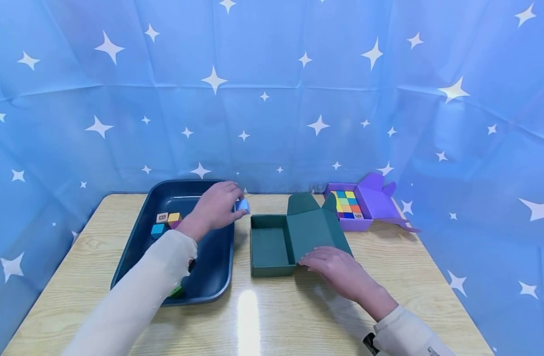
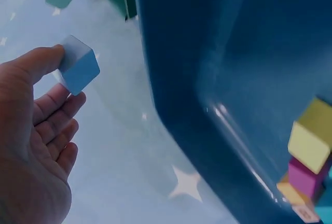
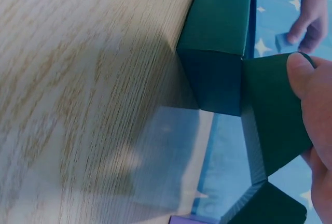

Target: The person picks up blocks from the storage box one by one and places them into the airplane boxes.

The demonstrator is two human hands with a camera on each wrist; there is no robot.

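Blue block (image 1: 242, 205) sits pinched in your left hand (image 1: 215, 204) near the tray (image 1: 216, 257); your right hand (image 1: 336, 273) clamps the lid (image 1: 314, 230) of the green box (image 1: 272, 271) on the tabletop (image 1: 396, 257).

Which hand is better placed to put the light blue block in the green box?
Probably the left hand: it pinches the light blue block between the tray and the green box. The right hand grips the lid.

Your left arm (image 1: 134, 291) stretches toward the far edge of the tabletop (image 1: 307, 326), left grip (image 1: 216, 205) pinching; your right arm (image 1: 407, 333) slants inward, right grip (image 1: 336, 272) also pinching.
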